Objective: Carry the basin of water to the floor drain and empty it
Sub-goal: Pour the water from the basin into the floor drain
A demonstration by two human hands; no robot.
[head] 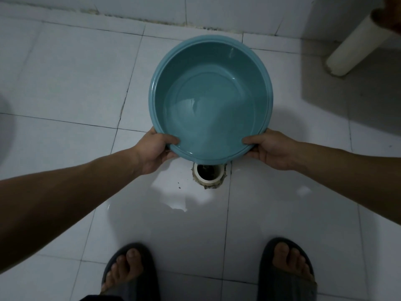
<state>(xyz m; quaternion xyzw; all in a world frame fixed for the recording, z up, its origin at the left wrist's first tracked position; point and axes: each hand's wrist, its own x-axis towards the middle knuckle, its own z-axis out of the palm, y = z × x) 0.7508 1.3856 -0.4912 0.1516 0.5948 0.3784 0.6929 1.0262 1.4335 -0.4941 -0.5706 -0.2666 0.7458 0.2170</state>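
A round teal basin (pixel 210 68) with shallow water in it hangs above the white tiled floor. My left hand (pixel 155 152) grips its near left rim, thumb over the edge. On the near right rim sits my right hand (pixel 271 151), holding it the same way. The open floor drain (pixel 208 173), a white ring around a dark hole, lies just below the basin's near edge, partly hidden by it. The basin's rim looks roughly level.
Wet patches (pixel 173 198) shine on the tiles around and in front of the drain. My two feet in dark slippers (pixel 130 270) stand at the bottom. A white pipe (pixel 355 46) rises at the upper right, near the tiled wall (pixel 130 7).
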